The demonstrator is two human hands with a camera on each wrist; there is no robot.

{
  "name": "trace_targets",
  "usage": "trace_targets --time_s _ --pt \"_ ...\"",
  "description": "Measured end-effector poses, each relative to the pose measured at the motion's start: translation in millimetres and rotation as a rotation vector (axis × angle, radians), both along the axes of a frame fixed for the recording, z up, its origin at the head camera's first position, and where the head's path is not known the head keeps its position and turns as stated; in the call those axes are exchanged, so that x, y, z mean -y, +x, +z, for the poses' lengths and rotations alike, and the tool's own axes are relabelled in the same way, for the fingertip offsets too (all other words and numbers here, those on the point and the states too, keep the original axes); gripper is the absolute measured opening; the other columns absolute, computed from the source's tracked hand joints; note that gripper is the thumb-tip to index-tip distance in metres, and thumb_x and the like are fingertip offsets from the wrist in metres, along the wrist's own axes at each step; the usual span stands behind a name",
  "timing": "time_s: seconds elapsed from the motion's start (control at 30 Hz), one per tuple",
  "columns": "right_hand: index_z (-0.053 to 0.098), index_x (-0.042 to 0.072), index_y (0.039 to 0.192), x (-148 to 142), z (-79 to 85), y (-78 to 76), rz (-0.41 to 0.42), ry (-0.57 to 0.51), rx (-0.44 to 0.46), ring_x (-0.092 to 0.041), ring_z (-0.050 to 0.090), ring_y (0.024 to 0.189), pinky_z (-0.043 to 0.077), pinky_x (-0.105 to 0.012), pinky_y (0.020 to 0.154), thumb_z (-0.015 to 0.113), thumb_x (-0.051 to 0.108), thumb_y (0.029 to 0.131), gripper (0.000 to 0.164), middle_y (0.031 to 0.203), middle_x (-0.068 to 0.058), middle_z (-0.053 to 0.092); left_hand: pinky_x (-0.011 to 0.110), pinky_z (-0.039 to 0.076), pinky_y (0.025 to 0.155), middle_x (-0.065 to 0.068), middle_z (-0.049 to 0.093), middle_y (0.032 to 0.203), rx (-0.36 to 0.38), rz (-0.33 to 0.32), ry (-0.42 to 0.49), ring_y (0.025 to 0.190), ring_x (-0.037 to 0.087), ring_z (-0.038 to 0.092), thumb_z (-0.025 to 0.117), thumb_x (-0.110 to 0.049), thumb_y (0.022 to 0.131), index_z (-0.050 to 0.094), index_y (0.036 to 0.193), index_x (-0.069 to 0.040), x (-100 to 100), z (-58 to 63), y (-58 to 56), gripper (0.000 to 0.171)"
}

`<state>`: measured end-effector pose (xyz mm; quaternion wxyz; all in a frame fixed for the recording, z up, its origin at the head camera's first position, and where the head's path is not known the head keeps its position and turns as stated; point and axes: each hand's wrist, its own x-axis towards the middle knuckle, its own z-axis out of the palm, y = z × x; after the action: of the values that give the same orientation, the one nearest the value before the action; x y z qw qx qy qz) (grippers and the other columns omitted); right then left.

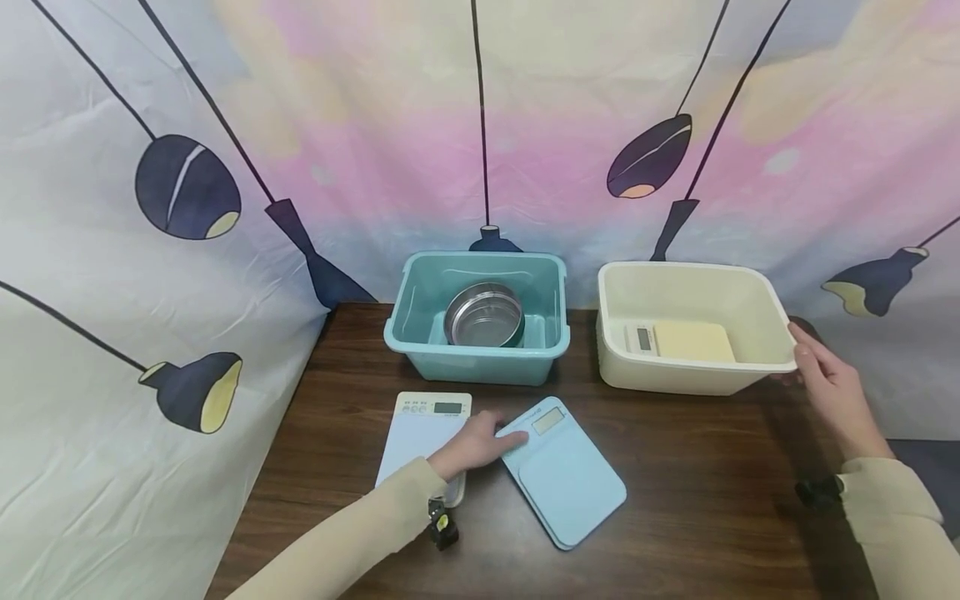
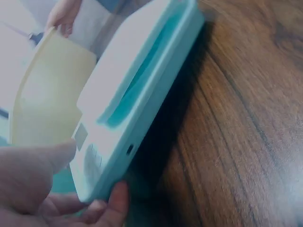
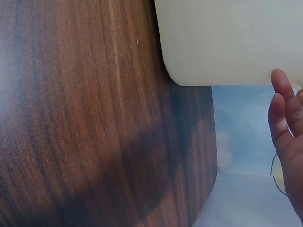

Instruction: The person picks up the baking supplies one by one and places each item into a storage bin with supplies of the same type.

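- Head view: the left hand (image 1: 476, 443) pinched a corner of the blue scale (image 1: 568, 479), its fingers narrow around the edge; just left of them lay a white scale (image 1: 416, 437).
- Beyond those fingers, a turquoise tub (image 1: 480, 368) held a round metal pan (image 1: 483, 321).
- The right hand (image 1: 836, 392) gripped the cream tub (image 1: 667, 379); inside, left of its fingers, sat a yellow scale (image 1: 693, 342).
- Left wrist view: thumb above, fingers under the blue scale's end.
- Right wrist view: fingertips touched the cream tub beside the counter (image 3: 80, 104).
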<state>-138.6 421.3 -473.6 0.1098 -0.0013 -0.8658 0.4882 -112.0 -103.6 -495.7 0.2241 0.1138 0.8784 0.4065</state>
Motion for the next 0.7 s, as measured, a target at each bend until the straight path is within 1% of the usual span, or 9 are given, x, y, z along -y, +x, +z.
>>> trace_targets --time_s 0.07,0.13,0.2,0.3,0.37,0.43,0.53,0.63,0.7 --pt "0.038 0.012 0.162 0 -0.3 -0.3 0.004 -0.003 -0.006 0.01 0.064 0.08 0.05 -0.005 0.071 0.045 0.023 0.113 0.05 0.119 0.038 0.056 0.031 0.052 0.066 0.006 0.067 0.083 0.008 -0.019 0.04 0.073 0.015 0.058 0.065 -0.029 0.104 0.073 0.109 0.0 4 0.3 -2.8 0.031" --pt "0.038 0.012 0.162 0 -0.6 -0.4 0.006 -0.004 -0.013 0.012 0.064 0.08 0.05 -0.005 0.071 0.045 0.023 0.113 0.05 0.122 0.038 0.055 0.026 0.048 0.06 0.002 0.064 0.075 0.053 -0.03 0.094 0.067 0.012 0.055 0.063 -0.024 0.105 0.074 0.1 -0.001 8 0.1 -4.0 0.026" --pt "0.038 0.013 0.162 0 -0.8 -0.1 0.009 -0.004 -0.014 0.012 0.064 0.08 0.051 -0.005 0.071 0.045 0.023 0.113 0.05 0.125 0.039 0.053 0.024 0.054 0.063 0.0 0.067 0.08 0.126 -0.032 0.157 0.071 0.009 0.06 0.063 -0.021 0.105 0.074 0.102 0.0 12 0.3 -4.5 0.024" --pt "0.037 0.014 0.162 -1 -0.8 -0.2 0.007 -0.004 -0.008 0.012 0.064 0.081 0.05 -0.005 0.071 0.045 0.024 0.113 0.051 0.126 0.039 0.052 0.027 0.062 0.072 0.004 0.072 0.089 0.253 -0.027 0.229 0.078 0.012 0.068 0.065 -0.018 0.104 0.073 0.107 0.002 16 0.6 -5.0 0.022" --pt "0.037 0.014 0.162 -1 -0.7 -0.2 0.005 -0.007 0.001 0.011 0.063 0.081 0.049 -0.004 0.072 0.044 0.024 0.113 0.051 0.127 0.039 0.051 0.03 0.064 0.076 0.007 0.074 0.093 0.332 -0.014 0.257 0.082 0.015 0.072 0.068 -0.017 0.102 0.072 0.111 0.002 19 1.0 -5.0 0.022" --pt "0.037 0.014 0.162 -2 -0.6 -0.3 0.001 -0.004 0.009 0.011 0.063 0.082 0.048 -0.004 0.072 0.044 0.024 0.113 0.051 0.127 0.039 0.051 0.032 0.064 0.078 0.009 0.075 0.095 0.39 -0.004 0.272 0.083 0.017 0.074 0.07 -0.016 0.101 0.072 0.113 0.002 21 1.9 -4.7 0.022" --pt "0.036 0.016 0.163 -2 0.1 -0.1 -0.003 0.004 0.019 0.012 0.062 0.083 0.048 -0.003 0.073 0.044 0.025 0.113 0.051 0.134 0.037 0.051 0.032 0.064 0.079 0.01 0.076 0.096 0.435 0.001 0.291 0.085 0.02 0.075 0.073 -0.015 0.099 0.073 0.115 0.002 23 3.8 -2.8 0.023" --pt "0.036 0.018 0.163 -2 0.9 0.6 0.0 0.03 0.028 0.016 0.06 0.085 0.047 -0.002 0.074 0.043 0.027 0.113 0.051 0.143 0.032 0.049 0.032 0.064 0.078 0.011 0.077 0.096 0.448 -0.002 0.306 0.085 0.022 0.076 0.075 -0.014 0.097 0.073 0.114 0.001 23 5.0 0.3 0.022" --pt "0.035 0.019 0.163 -1 1.4 1.5 0.001 0.053 0.029 0.017 0.06 0.085 0.046 -0.001 0.074 0.042 0.028 0.114 0.051 0.145 0.032 0.048 0.031 0.064 0.078 0.012 0.077 0.096 0.452 0.002 0.315 0.084 0.022 0.077 0.076 -0.013 0.097 0.073 0.114 0.001 23 6.2 2.5 0.022"
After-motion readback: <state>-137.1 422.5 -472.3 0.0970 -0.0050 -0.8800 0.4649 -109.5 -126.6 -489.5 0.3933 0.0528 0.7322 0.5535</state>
